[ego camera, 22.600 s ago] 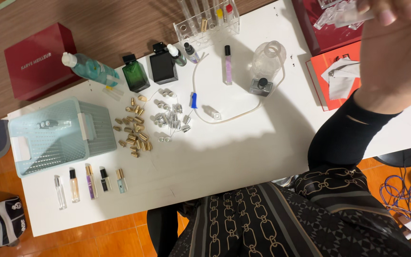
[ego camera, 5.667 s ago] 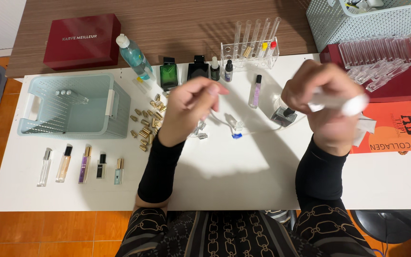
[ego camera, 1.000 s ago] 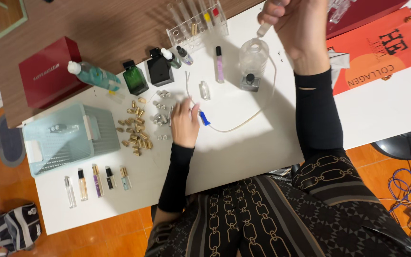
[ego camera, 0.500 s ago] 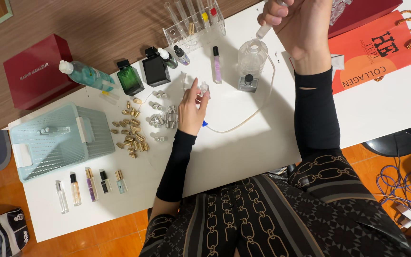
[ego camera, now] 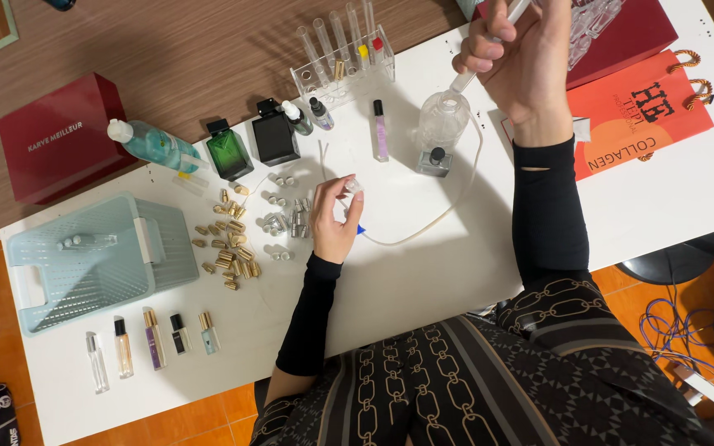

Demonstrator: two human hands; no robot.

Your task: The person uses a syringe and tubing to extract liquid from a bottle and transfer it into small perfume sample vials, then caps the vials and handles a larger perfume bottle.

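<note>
The left hand (ego camera: 334,221) has drawn back toward the body since half a second ago, and its grip is now closed by fingertips on the small clear vial (ego camera: 353,187), lifted just above the white table (ego camera: 423,272), beside the scattered silver caps (ego camera: 291,219); the right hand (ego camera: 516,58) stays raised, its grip closed around a clear syringe (ego camera: 477,62) whose tip now sits nearer the mouth of the round glass flask (ego camera: 444,116); the thin tube (ego camera: 423,231) lies as before.
</note>
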